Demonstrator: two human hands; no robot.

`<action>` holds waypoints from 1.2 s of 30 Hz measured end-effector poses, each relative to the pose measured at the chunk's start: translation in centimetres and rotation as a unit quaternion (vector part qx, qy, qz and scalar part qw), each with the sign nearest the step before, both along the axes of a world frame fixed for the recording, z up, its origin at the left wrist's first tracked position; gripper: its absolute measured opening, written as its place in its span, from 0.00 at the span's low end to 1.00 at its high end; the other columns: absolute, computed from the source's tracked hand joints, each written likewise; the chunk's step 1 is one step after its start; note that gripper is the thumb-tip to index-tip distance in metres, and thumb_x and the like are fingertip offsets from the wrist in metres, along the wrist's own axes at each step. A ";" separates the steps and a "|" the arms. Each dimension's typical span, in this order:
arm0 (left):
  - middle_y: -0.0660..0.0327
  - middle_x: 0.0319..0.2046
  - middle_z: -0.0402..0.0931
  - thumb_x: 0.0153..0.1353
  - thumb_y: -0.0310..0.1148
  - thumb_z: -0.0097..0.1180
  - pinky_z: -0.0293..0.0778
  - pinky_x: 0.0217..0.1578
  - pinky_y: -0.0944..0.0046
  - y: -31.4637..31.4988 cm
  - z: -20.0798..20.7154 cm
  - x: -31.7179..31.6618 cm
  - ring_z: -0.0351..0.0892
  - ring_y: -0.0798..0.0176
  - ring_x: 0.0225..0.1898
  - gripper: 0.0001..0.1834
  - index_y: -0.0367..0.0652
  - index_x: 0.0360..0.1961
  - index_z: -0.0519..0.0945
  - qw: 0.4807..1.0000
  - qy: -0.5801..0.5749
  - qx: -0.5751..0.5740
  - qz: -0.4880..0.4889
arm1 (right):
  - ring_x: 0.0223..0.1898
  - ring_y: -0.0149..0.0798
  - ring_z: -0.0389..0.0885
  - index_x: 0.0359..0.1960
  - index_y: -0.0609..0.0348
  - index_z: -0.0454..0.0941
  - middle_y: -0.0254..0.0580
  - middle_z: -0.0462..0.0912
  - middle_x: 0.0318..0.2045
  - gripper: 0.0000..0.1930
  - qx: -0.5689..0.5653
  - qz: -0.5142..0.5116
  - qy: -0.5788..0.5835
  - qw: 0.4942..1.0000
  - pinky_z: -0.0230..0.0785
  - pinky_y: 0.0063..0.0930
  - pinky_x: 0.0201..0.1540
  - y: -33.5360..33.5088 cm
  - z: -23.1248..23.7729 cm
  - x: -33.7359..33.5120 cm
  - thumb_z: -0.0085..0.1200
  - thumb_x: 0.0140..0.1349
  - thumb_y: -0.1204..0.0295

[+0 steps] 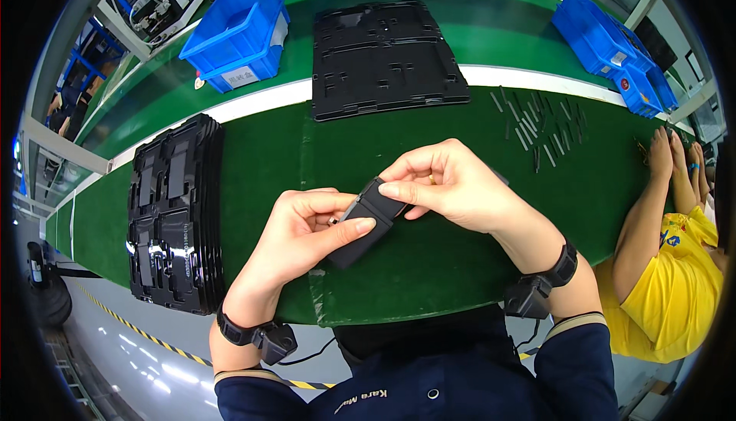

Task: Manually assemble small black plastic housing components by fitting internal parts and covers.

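Note:
A small black rectangular plastic case (368, 217) is held slantwise above the green work surface, between both my hands. My left hand (310, 229) grips its lower left part, thumb on the face and fingers behind. With thumb and forefinger, my right hand (445, 187) pinches the upper right end. A light metallic edge shows along the case's upper left side. What lies under my fingers is hidden, and I cannot tell the case's exact kind. Each wrist wears a black strap with a small black device.
A stack of black moulded trays (175, 214) stands at left. Another black tray (387, 61) lies ahead. Several thin strips (537, 126) are scattered at right. Blue bins stand at far left (238, 34) and far right (606, 45). A person in a yellow shirt (663, 283) works at right.

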State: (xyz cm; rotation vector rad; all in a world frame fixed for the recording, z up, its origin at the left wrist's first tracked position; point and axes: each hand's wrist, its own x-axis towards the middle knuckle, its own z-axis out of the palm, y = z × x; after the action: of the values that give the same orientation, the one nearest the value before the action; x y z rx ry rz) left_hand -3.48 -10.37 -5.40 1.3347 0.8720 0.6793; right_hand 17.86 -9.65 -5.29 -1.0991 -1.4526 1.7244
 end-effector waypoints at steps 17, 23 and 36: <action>0.60 0.36 0.74 0.38 0.29 0.71 0.74 0.31 0.70 0.2 0.4 1.2 0.75 0.69 0.34 0.26 0.39 0.42 0.78 0.924 0.205 0.281 0.159 | 0.29 0.19 0.75 0.47 0.57 0.64 0.30 0.74 0.26 0.17 0.012 -0.037 0.055 0.998 0.72 0.12 0.32 0.2 -1.0 -0.2 0.54 0.57 0.80; 0.60 0.36 0.74 0.33 0.33 0.71 0.75 0.34 0.64 0.3 0.5 0.7 0.75 0.56 0.37 0.29 0.40 0.43 0.78 0.768 0.282 0.570 0.071 | 0.30 0.20 0.76 0.44 0.58 0.68 0.32 0.76 0.27 0.14 0.030 -0.091 0.058 0.994 0.73 0.13 0.33 0.0 -0.5 -0.5 0.54 0.56 0.80; 0.55 0.32 0.77 0.39 0.30 0.70 0.77 0.30 0.65 0.2 0.0 0.6 0.79 0.59 0.30 0.29 0.36 0.46 0.76 0.887 0.195 0.416 0.054 | 0.26 0.20 0.73 0.42 0.63 0.69 0.32 0.74 0.25 0.12 0.063 -0.086 0.022 0.994 0.67 0.14 0.29 -0.2 0.2 -0.2 0.53 0.56 0.82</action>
State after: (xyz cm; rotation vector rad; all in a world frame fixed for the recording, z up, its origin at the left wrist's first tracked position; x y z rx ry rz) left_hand -2.86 -10.12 -5.44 2.2651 1.0221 0.9443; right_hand 17.62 -9.89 -5.11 -1.0789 -1.3778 1.5090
